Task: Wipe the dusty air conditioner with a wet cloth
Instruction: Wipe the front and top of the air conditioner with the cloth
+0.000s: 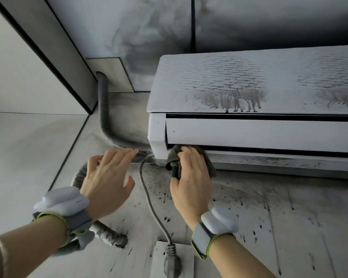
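Note:
A white wall-mounted air conditioner [249, 129] fills the upper right, its top panel coated in grey dust with dark drip streaks. My right hand [189, 181] presses a dark grey cloth [174, 157] against the unit's lower left corner, just under the louvre. The cloth is bunched between my fingers and the casing, and my thumb wears a dark band. My left hand [107, 177] rests flat against the wall to the left of the unit, fingers spread, holding nothing.
A grey corrugated hose [105, 109] runs down the wall from a hole and curves under the unit. A grey power cable [149, 197] hangs to a plug [172, 261]. The wall below is spattered with dark drips. A dark-edged panel stands at left.

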